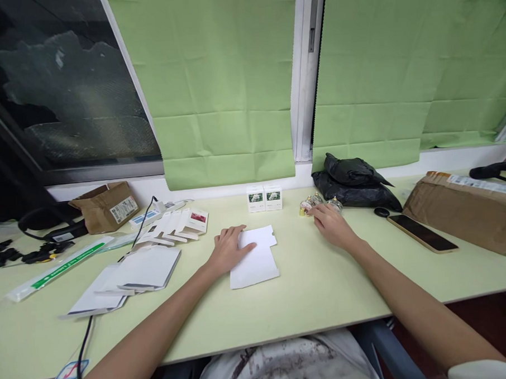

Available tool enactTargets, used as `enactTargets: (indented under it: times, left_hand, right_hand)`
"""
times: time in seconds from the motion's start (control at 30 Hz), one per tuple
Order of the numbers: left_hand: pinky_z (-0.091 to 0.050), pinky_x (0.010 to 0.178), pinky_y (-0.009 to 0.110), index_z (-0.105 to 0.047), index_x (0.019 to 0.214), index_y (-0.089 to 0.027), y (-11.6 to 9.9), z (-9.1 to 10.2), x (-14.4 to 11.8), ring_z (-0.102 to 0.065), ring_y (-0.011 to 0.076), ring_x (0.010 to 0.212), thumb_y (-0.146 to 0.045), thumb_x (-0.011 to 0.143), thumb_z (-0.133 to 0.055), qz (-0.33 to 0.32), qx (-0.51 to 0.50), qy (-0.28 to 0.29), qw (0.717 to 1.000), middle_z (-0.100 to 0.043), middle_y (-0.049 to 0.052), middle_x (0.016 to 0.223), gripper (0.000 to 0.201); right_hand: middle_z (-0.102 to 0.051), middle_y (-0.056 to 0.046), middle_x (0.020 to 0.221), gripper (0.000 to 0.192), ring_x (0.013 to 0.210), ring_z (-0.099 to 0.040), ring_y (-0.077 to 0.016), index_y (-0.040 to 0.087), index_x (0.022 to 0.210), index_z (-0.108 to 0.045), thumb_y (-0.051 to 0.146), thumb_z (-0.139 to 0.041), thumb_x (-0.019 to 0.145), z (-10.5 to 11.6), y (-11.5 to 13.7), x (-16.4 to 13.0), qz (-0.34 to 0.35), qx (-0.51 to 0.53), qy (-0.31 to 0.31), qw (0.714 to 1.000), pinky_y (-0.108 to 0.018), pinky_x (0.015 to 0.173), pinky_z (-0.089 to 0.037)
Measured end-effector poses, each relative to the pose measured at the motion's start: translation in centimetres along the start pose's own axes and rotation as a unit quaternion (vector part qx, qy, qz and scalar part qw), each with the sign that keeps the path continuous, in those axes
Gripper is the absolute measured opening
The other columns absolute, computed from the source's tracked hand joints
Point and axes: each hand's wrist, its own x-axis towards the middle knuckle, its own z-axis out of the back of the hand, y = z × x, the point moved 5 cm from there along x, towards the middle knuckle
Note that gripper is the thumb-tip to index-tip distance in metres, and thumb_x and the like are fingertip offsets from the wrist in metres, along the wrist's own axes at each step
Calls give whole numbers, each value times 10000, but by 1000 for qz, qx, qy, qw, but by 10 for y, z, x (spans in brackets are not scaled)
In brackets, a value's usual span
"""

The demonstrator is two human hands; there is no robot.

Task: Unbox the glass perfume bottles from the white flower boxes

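My left hand (229,251) lies on a flattened white card box (256,267), thumb and fingers apart, with nothing gripped. The card has a notch and a tab at its upper right. Farther right, my right hand (332,225) reaches to a cluster of small shiny glass pieces with gold trim (333,204). Its fingertips close on the nearest one, a small gold-trimmed piece (304,206); the fingers partly cover it. Two small white boxes with flower pictures (264,199) stand upright side by side behind the card.
Left are flat white boxes (149,266), smaller overlapping boxes (171,225), a black cable (86,342) and an open brown carton (107,207). Right are black plastic bags (353,182), a phone (422,233), a round black cap (381,212) and a large brown parcel (463,208).
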Motion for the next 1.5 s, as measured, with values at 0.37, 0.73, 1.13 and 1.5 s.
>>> enactTargets:
  times: [0.37, 0.73, 1.13, 1.5]
  left_hand:
    - [-484, 915, 377, -596, 1134, -249, -6, 36, -1, -630, 255, 1056, -411, 963, -603, -20, -134, -203, 970, -663, 48, 1115, 236]
    - [-471, 670, 290, -584, 920, -223, -10, 30, -3, -599, 187, 776, -547, 913, -649, 29, -274, -178, 945, -641, 9, 847, 331]
    - [-524, 966, 499, -609, 1346, -256, -20, -5, 5, -666, 348, 1195, -928, 858, -171, 82, -521, 54, 848, -720, 135, 1284, 939]
    - [-545, 819, 374, -620, 1350, -265, -28, 0, -4, -702, 285, 1034, -731, 890, -580, 58, -480, 135, 865, -746, 92, 1176, 656]
  right_hand:
    - [-757, -47, 972, 437, 776, -639, -181, 221, 1139, -676, 585, -462, 1025, -24, 82, 8, -54, 369, 194, 907, -300, 706, -483]
    - [-625, 17, 687, 213, 515, -490, -102, 181, 880, -697, 387, -668, 833, -83, 100, 31, -226, 601, 76, 763, -212, 422, -368]
    - [-642, -19, 777, 314, 629, -565, -145, 179, 909, -691, 473, -714, 799, -81, 96, 27, -206, 628, 66, 747, -241, 441, -490]
    - [-635, 5, 786, 181, 667, -561, -160, 202, 945, -675, 257, -597, 791, -66, 95, 27, -116, 554, -7, 824, -253, 549, -448]
